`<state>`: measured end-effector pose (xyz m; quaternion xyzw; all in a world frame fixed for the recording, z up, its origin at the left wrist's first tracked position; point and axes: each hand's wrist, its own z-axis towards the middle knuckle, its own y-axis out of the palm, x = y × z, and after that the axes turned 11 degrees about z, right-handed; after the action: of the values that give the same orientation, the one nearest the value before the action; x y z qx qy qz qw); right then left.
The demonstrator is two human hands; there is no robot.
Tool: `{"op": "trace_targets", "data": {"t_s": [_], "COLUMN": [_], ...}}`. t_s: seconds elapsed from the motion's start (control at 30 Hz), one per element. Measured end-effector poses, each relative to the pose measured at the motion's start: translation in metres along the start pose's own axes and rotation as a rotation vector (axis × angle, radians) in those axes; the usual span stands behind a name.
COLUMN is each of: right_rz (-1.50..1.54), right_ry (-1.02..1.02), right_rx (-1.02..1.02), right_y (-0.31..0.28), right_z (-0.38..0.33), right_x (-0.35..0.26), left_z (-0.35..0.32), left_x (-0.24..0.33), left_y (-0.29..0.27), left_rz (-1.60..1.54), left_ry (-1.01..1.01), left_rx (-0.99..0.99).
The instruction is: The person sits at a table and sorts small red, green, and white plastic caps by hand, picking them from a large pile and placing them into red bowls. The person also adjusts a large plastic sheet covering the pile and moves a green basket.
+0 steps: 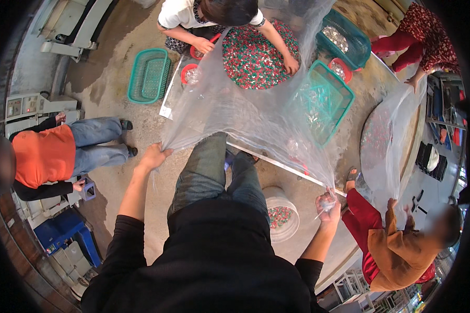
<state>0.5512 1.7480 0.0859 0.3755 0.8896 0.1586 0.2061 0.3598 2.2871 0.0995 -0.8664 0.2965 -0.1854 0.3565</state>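
A large clear plastic sheet (245, 112) stretches in front of my legs, creased and sagging between my arms. My left hand (154, 157) is closed on its near left corner. At the near right corner, my right hand (327, 207) grips the bunched sheet, and a thin white piece sticks out beside its fingers. Towards the far end lies a round heap of small red, green and silvery pieces (256, 57). A person in a white top leans over it, one hand (291, 64) on the heap. Through the film, a green basket (326, 99) shows partly.
A white bucket (281, 214) with similar pieces stands by my right leg. Another green basket (149, 75) is at far left, a dark green one (344, 39) at far right. A person in orange (44, 148) stands left; at right two people hold another sheet (386, 141).
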Motion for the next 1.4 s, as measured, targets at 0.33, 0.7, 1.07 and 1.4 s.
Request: {"op": "trace_targets", "data": {"t_s": [0.33,0.7,1.07,1.4], "right_rz": [0.012,-0.015,-0.055,-0.063], "right_ry": [0.009,-0.006,0.024,0.061], "right_rx": [-0.024,0.028,0.017,0.081], "right_y": [-0.004,-0.003,-0.007,-0.006], "right_z": [-0.007,-0.012,0.001,0.032], "right_x": [0.003,0.011,0.020,0.049], "left_z": [0.010,0.001,-0.007,0.001], "left_x": [0.016,0.030,0.040,0.018], "left_y": [0.005,0.001,-0.001,0.013], "left_rz": [-0.047,0.034,0.065,0.079], "left_ry": [-0.092,-0.068,-0.090,-0.102], "left_rx": [0.026,0.030,-0.028,-0.003]}}
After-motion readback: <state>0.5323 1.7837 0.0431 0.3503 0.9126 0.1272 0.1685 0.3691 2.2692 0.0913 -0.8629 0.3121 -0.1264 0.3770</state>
